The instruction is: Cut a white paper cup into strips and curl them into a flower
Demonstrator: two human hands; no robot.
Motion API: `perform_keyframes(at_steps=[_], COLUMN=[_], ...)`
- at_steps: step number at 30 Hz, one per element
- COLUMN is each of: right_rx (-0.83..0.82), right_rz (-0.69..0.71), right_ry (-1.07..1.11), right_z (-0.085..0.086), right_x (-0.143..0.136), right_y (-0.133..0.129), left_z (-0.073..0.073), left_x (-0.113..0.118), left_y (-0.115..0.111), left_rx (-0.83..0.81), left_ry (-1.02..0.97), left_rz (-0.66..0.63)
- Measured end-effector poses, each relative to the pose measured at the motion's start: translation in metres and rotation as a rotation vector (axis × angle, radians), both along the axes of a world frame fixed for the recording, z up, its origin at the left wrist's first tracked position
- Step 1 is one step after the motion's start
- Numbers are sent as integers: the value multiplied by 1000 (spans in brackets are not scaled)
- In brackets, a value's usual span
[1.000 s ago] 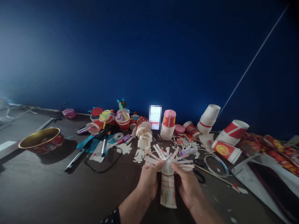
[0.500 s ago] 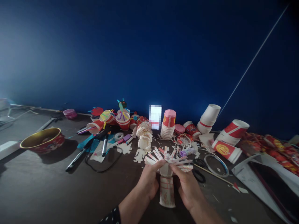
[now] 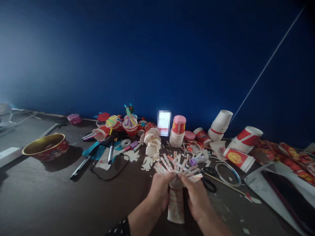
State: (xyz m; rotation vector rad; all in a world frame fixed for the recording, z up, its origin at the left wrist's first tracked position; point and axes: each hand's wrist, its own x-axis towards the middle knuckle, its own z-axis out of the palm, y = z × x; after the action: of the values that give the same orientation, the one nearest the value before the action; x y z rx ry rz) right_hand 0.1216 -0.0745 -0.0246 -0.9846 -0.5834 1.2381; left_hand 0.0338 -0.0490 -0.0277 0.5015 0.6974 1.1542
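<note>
A white paper cup piece (image 3: 175,205) with red markings is held between both hands, its far end cut into strips that fan out away from me. My left hand (image 3: 159,190) grips its left side, the thumb lying near the base of the strips. On the right side my right hand (image 3: 195,193) grips it, its thumb close to the other thumb. The fingers beneath the paper are mostly hidden. Beyond the strips lie a purple-capped glue stick (image 3: 198,160) and paper scraps (image 3: 147,163).
A gold-rimmed bowl (image 3: 46,147) stands left, with markers (image 3: 111,152) nearer the middle. Stacked cups (image 3: 177,131) stand at the back, more cups (image 3: 220,124) to their right. A phone (image 3: 287,196), wire coil (image 3: 227,173) and black scissors (image 3: 209,184) lie right.
The fanned strips have tilted and gathered slightly, and the lower part of the paper piece has shifted a little toward me. Both hands keep their hold, with the thumbs slightly moved.
</note>
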Motion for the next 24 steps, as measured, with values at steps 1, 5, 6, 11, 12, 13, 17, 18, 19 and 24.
perform_keyframes(at_steps=[1,5,6,11,12,13,17,18,19,24], right_rx=[-9,-36,-37,-17,-14,-12,26,36,40,25], right_rz=[-2,-16,-14,2,-12,-29,-49,-43,-34,-6], right_ry=[-7,-17,-15,-10,-9,-4,24,29,34,33], right_z=[-2,-6,-6,-2,-1,-1,-4,-5,-5,-3], right_x=[0,0,0,2,3,4,7,7,7,7], right_y=[0,1,1,2,3,3,4,4,4,4], left_z=[-1,-4,-3,3,4,6,8,8,7,3], left_x=[1,1,1,-5,-6,-7,-10,-11,-11,-8], left_y=[0,-1,-1,2,3,4,6,6,6,6], left_rx=[14,57,55,18,9,-3,-26,-21,-19,16], left_ry=[1,21,33,55,43,28,5,13,21,71], left_rz=[2,12,16,-10,-19,-30,-72,-66,-54,-5])
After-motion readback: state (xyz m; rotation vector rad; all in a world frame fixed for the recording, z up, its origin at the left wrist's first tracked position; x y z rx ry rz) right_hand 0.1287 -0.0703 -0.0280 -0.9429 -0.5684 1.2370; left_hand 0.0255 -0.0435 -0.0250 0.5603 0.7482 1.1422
